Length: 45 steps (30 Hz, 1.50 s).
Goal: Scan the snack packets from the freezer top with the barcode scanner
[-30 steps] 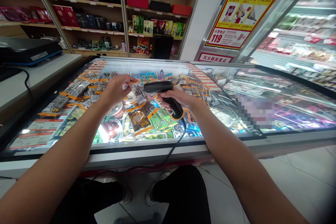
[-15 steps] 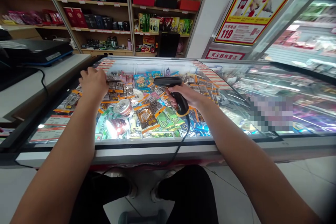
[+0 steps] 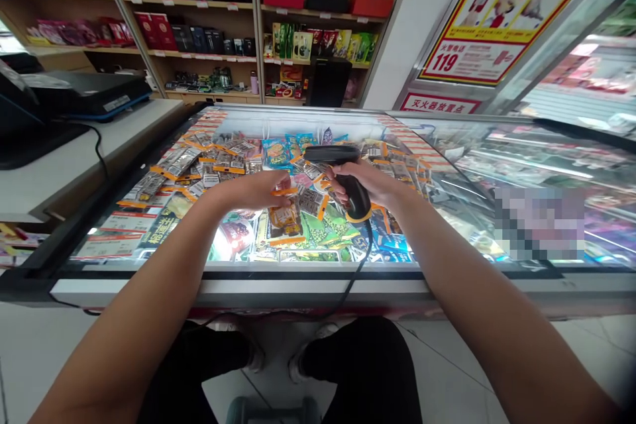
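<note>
My right hand (image 3: 368, 184) grips the handle of a black barcode scanner (image 3: 342, 169) with an orange base, its head pointing left over the chest freezer (image 3: 308, 281). A black cable hangs from the scanner down over the freezer's front edge. My left hand (image 3: 258, 191) is closed, pinching a small orange-edged snack packet (image 3: 285, 191) just left of the scanner. Below both hands lie several packets with orange edges (image 3: 199, 162), green pea bags (image 3: 322, 228) and round tubs (image 3: 236, 235).
A white counter (image 3: 64, 165) with a black device and cable stands on the left. Wooden shelves (image 3: 238, 6) of bottles and boxes fill the back wall. A glass-fronted cooler (image 3: 571, 93) and a red-yellow poster (image 3: 491, 13) are on the right. My feet stand under the freezer's edge.
My left hand came back from the far-left packets toward the middle and now pinches a packet beside the scanner. The right hand with the scanner stayed almost still.
</note>
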Motion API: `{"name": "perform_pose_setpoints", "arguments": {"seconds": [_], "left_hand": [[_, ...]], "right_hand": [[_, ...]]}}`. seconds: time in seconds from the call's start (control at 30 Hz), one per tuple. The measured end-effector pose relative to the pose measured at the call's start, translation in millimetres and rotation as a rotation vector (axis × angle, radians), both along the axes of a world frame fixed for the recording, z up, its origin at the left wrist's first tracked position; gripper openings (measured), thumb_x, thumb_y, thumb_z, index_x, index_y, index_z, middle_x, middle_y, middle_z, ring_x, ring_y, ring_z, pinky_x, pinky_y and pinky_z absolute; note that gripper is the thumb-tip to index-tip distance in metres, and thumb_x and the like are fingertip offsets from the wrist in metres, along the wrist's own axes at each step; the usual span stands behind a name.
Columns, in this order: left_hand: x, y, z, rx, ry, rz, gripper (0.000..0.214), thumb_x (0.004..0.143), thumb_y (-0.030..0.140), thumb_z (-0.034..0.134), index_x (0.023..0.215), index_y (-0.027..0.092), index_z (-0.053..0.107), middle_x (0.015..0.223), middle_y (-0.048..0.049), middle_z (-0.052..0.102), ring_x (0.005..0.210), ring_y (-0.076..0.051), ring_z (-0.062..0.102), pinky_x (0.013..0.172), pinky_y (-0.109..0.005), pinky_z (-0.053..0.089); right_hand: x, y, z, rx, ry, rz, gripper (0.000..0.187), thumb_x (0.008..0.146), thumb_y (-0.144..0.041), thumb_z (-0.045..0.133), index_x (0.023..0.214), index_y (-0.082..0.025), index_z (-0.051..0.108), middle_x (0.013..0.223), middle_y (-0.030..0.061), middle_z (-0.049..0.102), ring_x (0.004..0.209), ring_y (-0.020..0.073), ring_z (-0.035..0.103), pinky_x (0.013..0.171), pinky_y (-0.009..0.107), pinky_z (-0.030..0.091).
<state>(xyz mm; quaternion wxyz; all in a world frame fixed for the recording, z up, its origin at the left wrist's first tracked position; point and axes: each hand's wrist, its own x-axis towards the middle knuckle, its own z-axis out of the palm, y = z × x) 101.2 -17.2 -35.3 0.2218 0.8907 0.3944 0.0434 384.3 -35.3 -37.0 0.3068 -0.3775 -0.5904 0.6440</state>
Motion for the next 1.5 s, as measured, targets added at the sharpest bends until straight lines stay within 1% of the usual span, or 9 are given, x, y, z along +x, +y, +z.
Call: {"name": "perform_pose_setpoints", "arguments": {"seconds": [0.17, 0.27, 0.4, 0.73, 1.1, 1.2, 1.3, 1.37, 1.5], "left_hand": [[-5, 2, 14.8, 0.105, -0.389, -0.089, 0.029, 0.088, 0.032, 0.056, 0.115, 0.02, 0.058, 0.119, -0.0098, 0.065, 0.107, -0.023, 0.062, 0.091, -0.036, 0.048], [-2, 6, 17.7, 0.1, -0.646, -0.093, 0.009, 0.085, 0.019, 0.054, 0.083, 0.019, 0.062, 0.096, -0.0058, 0.066, 0.093, -0.02, 0.062, 0.087, -0.036, 0.049], [0, 15, 10.6, 0.051, -0.878, -0.078, 0.029, 0.081, 0.015, 0.058, 0.053, 0.017, 0.048, 0.094, -0.0069, 0.066, 0.104, -0.021, 0.062, 0.091, -0.036, 0.048], [1, 28, -4.8, -0.034, -1.068, 0.019, 0.02, 0.077, 0.014, 0.068, 0.06, 0.016, 0.058, 0.09, -0.0067, 0.067, 0.095, -0.018, 0.065, 0.091, -0.038, 0.051], [3, 31, -6.5, -0.051, -1.048, 0.028, 0.023, 0.078, 0.022, 0.071, 0.063, 0.017, 0.053, 0.09, -0.0059, 0.068, 0.094, -0.02, 0.069, 0.09, -0.039, 0.05], [-6, 31, 3.1, 0.152, -1.095, 0.175, 0.022, 0.08, 0.02, 0.063, 0.065, 0.018, 0.048, 0.089, -0.0037, 0.065, 0.093, -0.018, 0.067, 0.09, -0.037, 0.05], [-27, 30, 13.2, 0.661, -1.13, 0.46, 0.017, 0.084, 0.006, 0.048, 0.072, 0.018, 0.049, 0.087, -0.0017, 0.058, 0.1, -0.015, 0.063, 0.09, -0.034, 0.047], [-43, 30, 15.2, 0.919, -0.954, 0.613, 0.023, 0.085, -0.001, 0.042, 0.077, 0.014, 0.056, 0.093, -0.003, 0.055, 0.104, -0.014, 0.057, 0.088, -0.035, 0.042], [-66, 37, 7.7, 0.847, -0.5, 0.723, 0.021, 0.084, -0.001, 0.048, 0.073, 0.013, 0.059, 0.09, -0.004, 0.048, 0.092, -0.015, 0.048, 0.084, -0.037, 0.038]], "right_hand": [[4, -2, 3.7, 0.001, 0.042, 0.133, 0.018, 0.09, -0.037, 0.059, 0.09, -0.02, 0.055, 0.063, 0.0002, 0.051, 0.055, 0.0149, 0.045, 0.055, 0.03, 0.042], [7, -2, 3.2, 0.017, 0.062, 0.228, 0.018, 0.091, -0.037, 0.057, 0.094, -0.019, 0.056, 0.064, 0.0005, 0.053, 0.055, 0.0148, 0.046, 0.055, 0.03, 0.042], [8, -1, 1.5, 0.04, 0.079, 0.299, 0.018, 0.091, -0.035, 0.057, 0.095, -0.018, 0.057, 0.064, 0.0004, 0.054, 0.054, 0.0139, 0.046, 0.054, 0.029, 0.042], [1, -5, 0.9, 0.053, 0.098, 0.363, 0.014, 0.092, -0.032, 0.058, 0.093, -0.017, 0.058, 0.062, -0.0007, 0.052, 0.053, 0.0135, 0.047, 0.052, 0.027, 0.041], [-3, -8, 2.1, 0.043, 0.113, 0.371, 0.014, 0.093, -0.032, 0.058, 0.089, -0.018, 0.056, 0.062, -0.0012, 0.051, 0.054, 0.0132, 0.046, 0.053, 0.028, 0.04], [0, -6, 0.6, 0.048, 0.093, 0.328, 0.015, 0.092, -0.034, 0.059, 0.091, -0.018, 0.057, 0.061, -0.0011, 0.051, 0.053, 0.0136, 0.046, 0.054, 0.028, 0.039], [2, -3, -0.9, 0.047, 0.069, 0.269, 0.017, 0.09, -0.036, 0.06, 0.092, -0.019, 0.056, 0.062, -0.0007, 0.053, 0.054, 0.0144, 0.047, 0.055, 0.029, 0.039], [2, -3, -1.4, 0.035, 0.059, 0.255, 0.018, 0.089, -0.037, 0.06, 0.091, -0.019, 0.055, 0.062, -0.0006, 0.053, 0.054, 0.0145, 0.046, 0.055, 0.029, 0.04], [1, -3, -1.3, 0.019, 0.051, 0.276, 0.019, 0.089, -0.036, 0.062, 0.093, -0.019, 0.055, 0.062, -0.0012, 0.053, 0.054, 0.0142, 0.046, 0.056, 0.03, 0.041]]}}
